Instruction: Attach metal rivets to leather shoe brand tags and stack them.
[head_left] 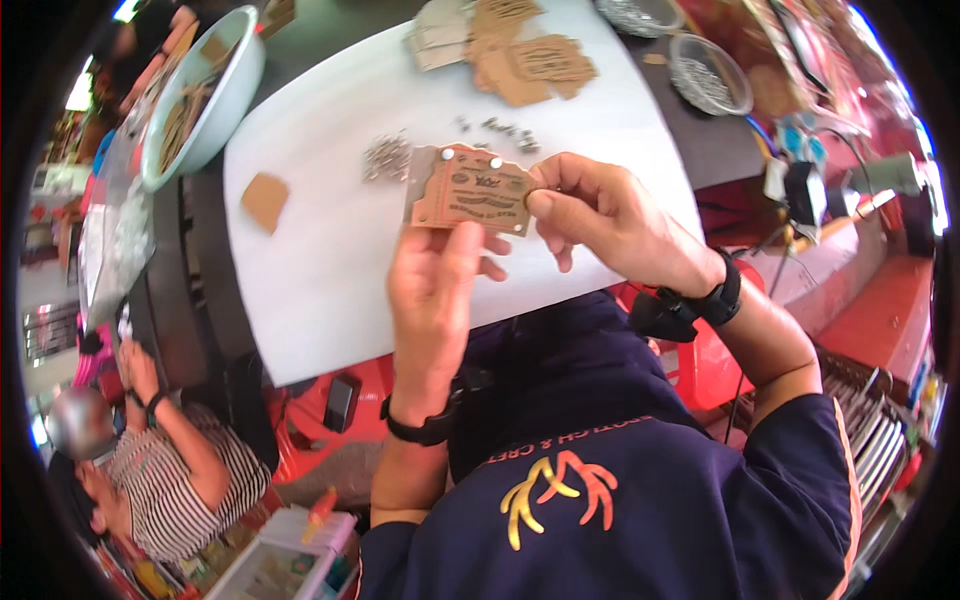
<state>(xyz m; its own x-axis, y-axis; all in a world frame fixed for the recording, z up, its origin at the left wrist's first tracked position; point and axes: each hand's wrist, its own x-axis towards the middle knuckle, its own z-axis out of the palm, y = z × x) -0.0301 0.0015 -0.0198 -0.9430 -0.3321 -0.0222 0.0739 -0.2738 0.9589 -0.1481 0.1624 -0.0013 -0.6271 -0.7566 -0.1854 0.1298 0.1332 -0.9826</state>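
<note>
A printed brown card (480, 192) with a torn-looking edge is held up over the white tabletop (320, 290), with a greyish piece showing along its left side. White round spots, holes or studs, show near its corners. My left hand (440, 280) supports the card from below, thumb on its lower edge. My right hand (600, 210) pinches its right end between thumb and fingers. Just beyond the card lie a heap of small shiny metal pieces (387, 157) and a few scattered metal pieces (512, 130). Whatever is behind the card is hidden.
Stacked brown cards (535, 70) and greyish cards (438, 38) lie at the far edge. One loose brown piece (266, 202) is at left. A pale blue basin (250, 75) and a transparent tub (735, 90) flank the board. A person in stripes (190, 490) sits at left.
</note>
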